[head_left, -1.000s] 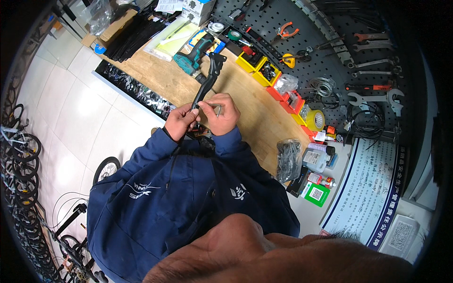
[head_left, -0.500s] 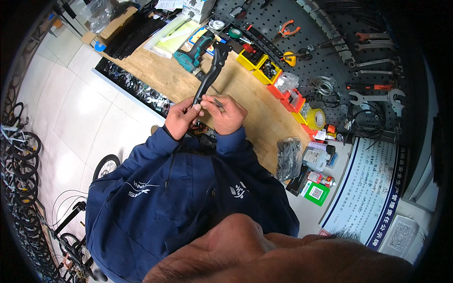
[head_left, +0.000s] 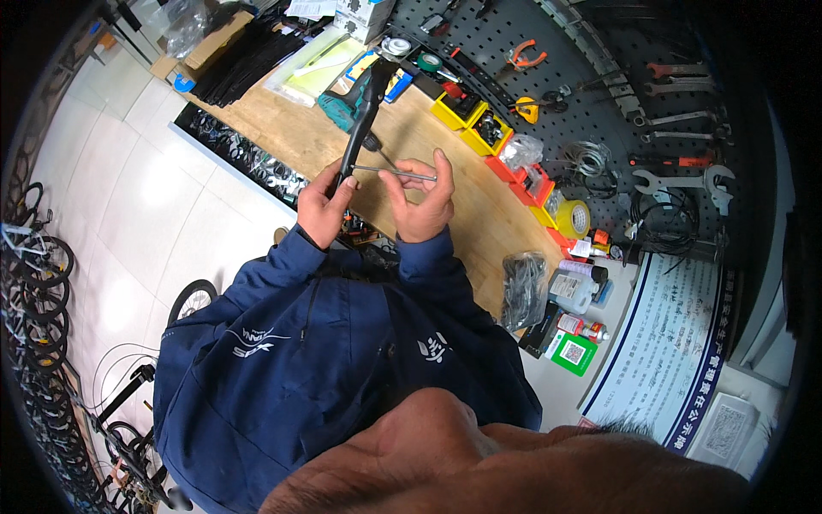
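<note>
My left hand (head_left: 322,208) grips the lower end of a kickstand-like black bar (head_left: 360,128), long and slightly curved, tilted up and away over the workbench. Between the thumb and fingers of my right hand (head_left: 419,202) is a hex key (head_left: 390,172), a thin metal rod lying nearly level. Its left tip meets the bar just above my left thumb; whether it sits in a hole is too small to tell. Behind the bar, partly covered by it, a teal and black power drill (head_left: 339,108) lies on the bench.
The wooden workbench (head_left: 479,244) runs diagonally ahead of me. Yellow and red bins (head_left: 485,128) line its back edge, beneath a pegboard (head_left: 599,94) with wrenches and pliers. An open drawer (head_left: 244,152) of small metal parts projects at the left. A plastic-wrapped bundle (head_left: 524,289) lies at the right.
My right hand has moved slightly right, away from my left hand, and its fingers have spread more. The hex key now shows at length against the bar. The bar stands more upright.
</note>
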Demonstrator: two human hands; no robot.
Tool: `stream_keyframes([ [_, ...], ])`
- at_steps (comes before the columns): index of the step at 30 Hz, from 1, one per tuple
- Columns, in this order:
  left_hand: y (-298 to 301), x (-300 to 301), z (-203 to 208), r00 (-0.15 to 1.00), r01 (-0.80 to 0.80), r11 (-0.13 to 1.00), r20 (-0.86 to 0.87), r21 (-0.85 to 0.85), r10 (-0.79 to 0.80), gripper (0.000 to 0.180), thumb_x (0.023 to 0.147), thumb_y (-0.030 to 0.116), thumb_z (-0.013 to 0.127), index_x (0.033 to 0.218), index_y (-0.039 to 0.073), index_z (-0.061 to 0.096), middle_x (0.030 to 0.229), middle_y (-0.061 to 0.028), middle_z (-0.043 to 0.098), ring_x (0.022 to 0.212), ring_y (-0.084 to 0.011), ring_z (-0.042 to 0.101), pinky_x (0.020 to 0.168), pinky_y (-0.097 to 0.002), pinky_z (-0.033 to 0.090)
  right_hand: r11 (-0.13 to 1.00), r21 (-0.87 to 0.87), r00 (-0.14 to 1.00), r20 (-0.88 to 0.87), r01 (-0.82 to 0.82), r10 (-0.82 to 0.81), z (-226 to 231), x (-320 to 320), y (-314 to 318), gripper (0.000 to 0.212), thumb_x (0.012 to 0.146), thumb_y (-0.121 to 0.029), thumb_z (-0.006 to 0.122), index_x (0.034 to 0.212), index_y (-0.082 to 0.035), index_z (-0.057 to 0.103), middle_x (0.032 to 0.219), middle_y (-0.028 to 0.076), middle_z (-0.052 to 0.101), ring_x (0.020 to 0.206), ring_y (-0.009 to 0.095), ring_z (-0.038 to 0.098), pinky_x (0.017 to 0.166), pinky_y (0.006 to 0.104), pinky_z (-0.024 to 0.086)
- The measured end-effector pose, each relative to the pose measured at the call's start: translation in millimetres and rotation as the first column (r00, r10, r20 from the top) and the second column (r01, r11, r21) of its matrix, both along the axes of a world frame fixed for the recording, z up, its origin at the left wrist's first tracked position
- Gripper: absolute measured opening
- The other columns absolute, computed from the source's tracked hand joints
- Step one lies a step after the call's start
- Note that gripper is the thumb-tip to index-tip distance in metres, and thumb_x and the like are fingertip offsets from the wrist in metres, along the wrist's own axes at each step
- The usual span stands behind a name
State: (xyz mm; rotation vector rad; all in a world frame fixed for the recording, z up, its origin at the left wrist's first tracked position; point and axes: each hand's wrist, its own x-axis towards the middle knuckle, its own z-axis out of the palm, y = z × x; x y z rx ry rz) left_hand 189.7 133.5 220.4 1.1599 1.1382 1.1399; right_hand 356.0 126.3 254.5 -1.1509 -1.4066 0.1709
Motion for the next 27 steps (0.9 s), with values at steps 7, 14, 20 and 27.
stream_keyframes([
  [7,5.4,-10.7,-3.6,0.988,-0.098,0.97,-0.096,0.222,0.122,0.041,0.101,0.014,0.066,0.137,-0.003,0.06,0.095,-0.0081,0.071,0.083,-0.0118,0.066,0.075,-0.0263,0.053,0.897,-0.383,0.974,-0.053,-0.223,0.22,-0.1,40.3,-27.0,0.028,0.108,-0.026,0.049,0.114,-0.004,0.067,0.082,0.006,0.071,0.058,0.016,0.064,0.05,0.0273,0.048],
  [14,4.9,-16.2,2.0,0.93,-0.079,0.902,-0.293,0.425,0.219,0.04,0.1,0.011,0.066,0.137,-0.004,0.06,0.093,-0.0079,0.067,0.079,-0.0107,0.062,0.071,-0.0264,0.051,0.488,0.134,-0.204,-0.975,-0.862,-0.092,-19.9,49.0,-22.8,0.024,0.109,-0.023,0.046,0.123,-0.008,0.06,0.068,-0.002,0.052,0.052,0.009,0.042,0.044,0.0218,0.037],
  [20,5.6,-13.5,1.9,0.958,-0.158,0.944,-0.186,0.288,0.217,0.037,0.096,0.009,0.069,0.132,-0.001,0.064,0.088,-0.0125,0.065,0.075,-0.0179,0.062,0.072,-0.0297,0.051,0.816,-0.178,0.48,-0.867,-0.551,0.135,-41.8,17.1,-26.6,0.035,0.11,-0.038,0.049,0.122,-0.006,0.058,0.075,0.001,0.06,0.058,0.007,0.047,0.047,0.0227,0.038],
  [27,-6.6,-17.1,16.5,0.924,0.023,0.85,-0.336,0.527,0.183,0.042,0.092,0.005,0.071,0.134,0.001,0.064,0.088,-0.0134,0.065,0.075,-0.0239,0.063,0.072,-0.0305,0.051,0.54,-0.567,0.555,-0.806,-0.622,-0.208,-71.5,25.2,-11.6,0.045,0.111,-0.041,0.045,0.12,0.0,0.061,0.078,0.006,0.069,0.057,0.007,0.052,0.05,0.0221,0.038],
])
